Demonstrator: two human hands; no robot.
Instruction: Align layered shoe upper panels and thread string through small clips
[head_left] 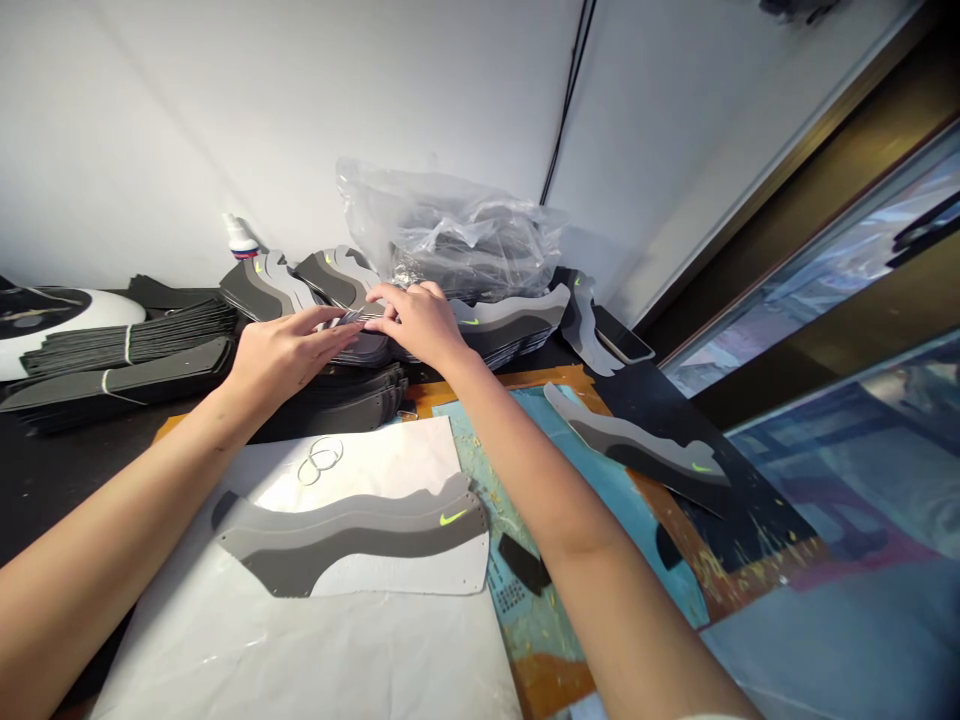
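At back of black worktop, L to R: white-and-black curved piece, then banded bundles of dark strips, then stacked grey shoe panels, small white bottle behind them. L hand comes in from left, fingers nearly flat, grip closed on one end of thin grey strips. Strips sit between both hands, just above the stacks. R hand curled over other end, grip also closed; exact hold partly hidden by fingers. Good hold: pinch at fingertips, both hands level, strips kept squared. Behind hands: clear plastic bag of dark parts. Foreground: white sheet w/ 2 rubber bands and panel w/ lime swoosh. Further R: paint-stained board, loose panel, phone near worktop edge.
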